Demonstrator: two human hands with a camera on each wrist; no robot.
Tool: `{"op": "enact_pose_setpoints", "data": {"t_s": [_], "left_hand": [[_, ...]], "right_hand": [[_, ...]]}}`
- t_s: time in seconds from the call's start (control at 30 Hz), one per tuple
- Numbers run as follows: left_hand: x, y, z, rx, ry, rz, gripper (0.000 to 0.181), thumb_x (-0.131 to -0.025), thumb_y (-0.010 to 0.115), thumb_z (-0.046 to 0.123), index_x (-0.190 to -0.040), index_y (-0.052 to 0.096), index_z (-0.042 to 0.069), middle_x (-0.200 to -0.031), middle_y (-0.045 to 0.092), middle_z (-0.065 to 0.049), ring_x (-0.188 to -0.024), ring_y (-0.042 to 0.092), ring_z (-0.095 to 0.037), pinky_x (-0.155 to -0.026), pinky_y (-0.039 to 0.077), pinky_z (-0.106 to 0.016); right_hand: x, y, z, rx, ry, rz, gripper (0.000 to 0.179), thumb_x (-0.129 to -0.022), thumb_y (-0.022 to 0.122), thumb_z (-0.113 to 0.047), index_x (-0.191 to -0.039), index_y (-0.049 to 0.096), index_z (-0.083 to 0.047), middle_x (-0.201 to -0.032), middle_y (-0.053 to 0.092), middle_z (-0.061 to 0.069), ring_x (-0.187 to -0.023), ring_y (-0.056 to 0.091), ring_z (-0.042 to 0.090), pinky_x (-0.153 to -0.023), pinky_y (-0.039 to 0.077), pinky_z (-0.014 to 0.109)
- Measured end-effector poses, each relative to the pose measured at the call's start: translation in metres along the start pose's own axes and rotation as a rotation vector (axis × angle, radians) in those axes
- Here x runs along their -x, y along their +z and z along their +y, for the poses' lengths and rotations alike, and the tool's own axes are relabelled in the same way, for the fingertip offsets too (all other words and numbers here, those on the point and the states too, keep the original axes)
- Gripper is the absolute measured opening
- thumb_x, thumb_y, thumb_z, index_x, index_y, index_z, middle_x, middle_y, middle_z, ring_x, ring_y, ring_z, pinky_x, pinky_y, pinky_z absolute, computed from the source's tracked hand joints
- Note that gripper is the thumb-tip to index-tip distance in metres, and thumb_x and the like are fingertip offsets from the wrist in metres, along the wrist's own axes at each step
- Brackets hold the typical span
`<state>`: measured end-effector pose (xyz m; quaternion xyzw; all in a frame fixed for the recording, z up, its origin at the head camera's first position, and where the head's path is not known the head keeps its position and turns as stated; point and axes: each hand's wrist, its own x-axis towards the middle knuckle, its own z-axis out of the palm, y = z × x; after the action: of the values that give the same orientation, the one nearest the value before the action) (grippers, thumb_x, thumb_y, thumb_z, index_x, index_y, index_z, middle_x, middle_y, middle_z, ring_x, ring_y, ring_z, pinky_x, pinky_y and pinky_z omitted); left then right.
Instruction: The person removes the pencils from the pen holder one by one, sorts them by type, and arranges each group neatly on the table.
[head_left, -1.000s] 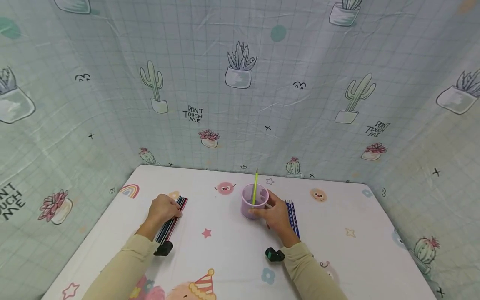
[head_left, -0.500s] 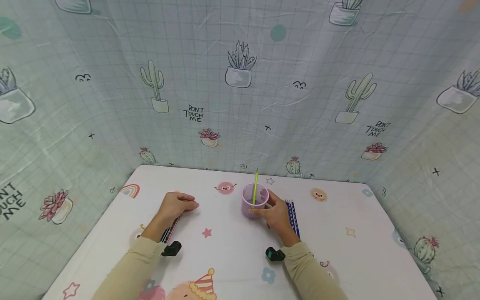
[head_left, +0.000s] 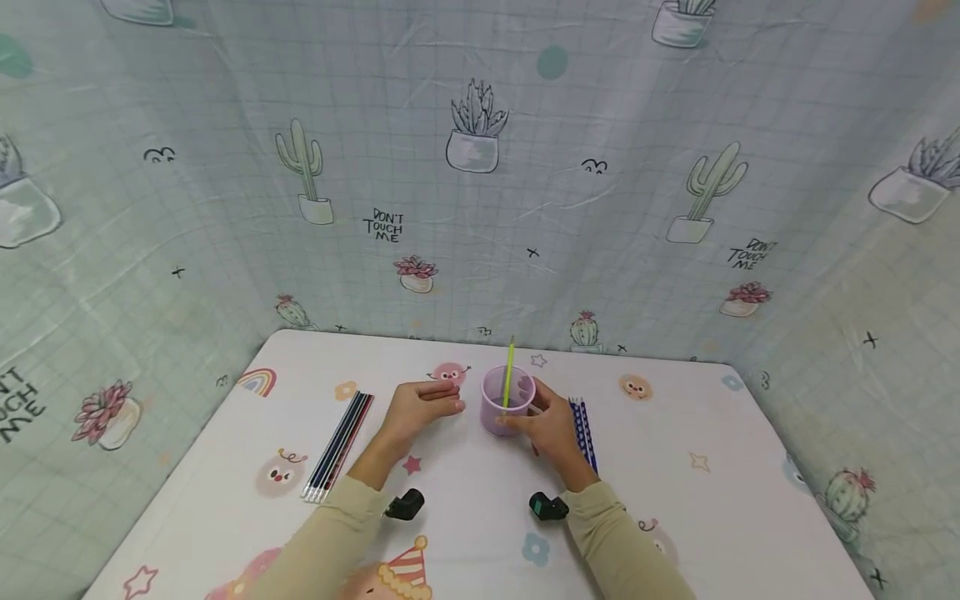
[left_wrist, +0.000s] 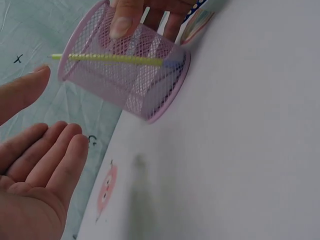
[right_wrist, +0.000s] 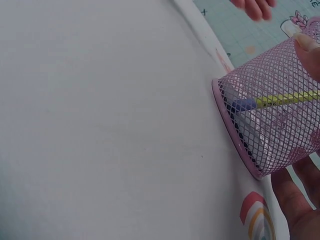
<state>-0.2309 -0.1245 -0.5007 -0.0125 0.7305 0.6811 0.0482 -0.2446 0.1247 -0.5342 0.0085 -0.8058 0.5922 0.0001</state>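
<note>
A pink mesh pencil cup (head_left: 501, 421) stands upright on the table, with one yellow-green pencil (left_wrist: 115, 58) leaning inside it. My right hand (head_left: 553, 429) holds the cup from its right side, thumb in front and fingers round the back. Just left of the cup is my left hand (head_left: 422, 408), apart from it. The left wrist view shows its fingers (left_wrist: 60, 160) extended and its palm bare. Several dark and red pencils (head_left: 339, 446) lie side by side to the left of my left hand. Some blue patterned pencils (head_left: 585, 433) lie right of the cup, partly behind my right hand.
The white table (head_left: 675, 517) has printed cartoon figures. Around its back and sides hangs a pale green cactus-print cloth (head_left: 480, 225). Dark wrist devices sit at both cuffs, the left one (head_left: 406, 505) and the right one (head_left: 548, 507).
My left hand has moved right, away from the dark and red pencils towards the cup, uncovering those pencils. My right hand and the cup have stayed in place.
</note>
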Motion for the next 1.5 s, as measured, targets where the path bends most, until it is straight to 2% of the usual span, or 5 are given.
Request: {"op": "enact_pose_setpoints", "data": {"t_s": [0.13, 0.47, 0.93, 1.27, 1.5], "left_hand": [[-0.006, 0.022, 0.002, 0.037, 0.055, -0.047, 0.063, -0.087, 0.083, 0.006, -0.143, 0.058, -0.007, -0.145, 0.061, -0.026, -0.137, 0.061, -0.035, -0.108, 0.055, -0.036], [-0.019, 0.061, 0.005, -0.124, 0.124, -0.083, 0.098, -0.079, 0.092, 0.027, -0.159, 0.040, 0.004, -0.159, 0.051, -0.017, -0.147, 0.050, -0.035, -0.120, 0.044, -0.049], [-0.029, 0.061, -0.004, -0.134, 0.159, -0.141, 0.100, -0.075, 0.095, 0.027, -0.158, 0.043, 0.005, -0.151, 0.059, -0.014, -0.139, 0.059, -0.030, -0.116, 0.050, -0.045], [-0.032, 0.058, -0.003, -0.177, 0.163, -0.129, 0.098, -0.074, 0.096, 0.034, -0.156, 0.048, 0.010, -0.149, 0.061, -0.012, -0.136, 0.061, -0.029, -0.114, 0.052, -0.047], [-0.031, 0.061, -0.005, -0.156, 0.159, -0.139, 0.094, -0.076, 0.095, 0.026, -0.155, 0.048, 0.005, -0.149, 0.061, -0.014, -0.136, 0.061, -0.031, -0.114, 0.052, -0.045]], "right_hand": [[-0.001, 0.001, -0.001, 0.000, -0.006, -0.007, 0.088, -0.073, 0.096, -0.021, -0.151, 0.056, -0.021, -0.149, 0.063, 0.008, -0.138, 0.059, 0.038, -0.107, 0.057, 0.050], [-0.003, 0.002, 0.001, 0.004, -0.056, -0.009, 0.081, -0.079, 0.093, -0.028, -0.151, 0.056, -0.021, -0.148, 0.063, 0.008, -0.140, 0.059, 0.036, -0.110, 0.052, 0.050], [-0.004, -0.002, 0.003, -0.005, -0.078, -0.012, 0.081, -0.079, 0.092, -0.017, -0.151, 0.055, -0.015, -0.146, 0.064, 0.013, -0.137, 0.060, 0.036, -0.111, 0.051, 0.049], [-0.013, -0.027, -0.010, -0.085, -0.025, -0.229, 0.077, -0.086, 0.081, -0.001, -0.155, 0.050, -0.011, -0.154, 0.056, 0.018, -0.142, 0.055, 0.039, -0.113, 0.051, 0.046], [-0.023, -0.048, -0.023, -0.155, 0.000, -0.329, 0.062, -0.096, 0.057, 0.006, -0.156, 0.043, 0.000, -0.155, 0.052, 0.023, -0.146, 0.050, 0.038, -0.104, 0.056, 0.022]]}}
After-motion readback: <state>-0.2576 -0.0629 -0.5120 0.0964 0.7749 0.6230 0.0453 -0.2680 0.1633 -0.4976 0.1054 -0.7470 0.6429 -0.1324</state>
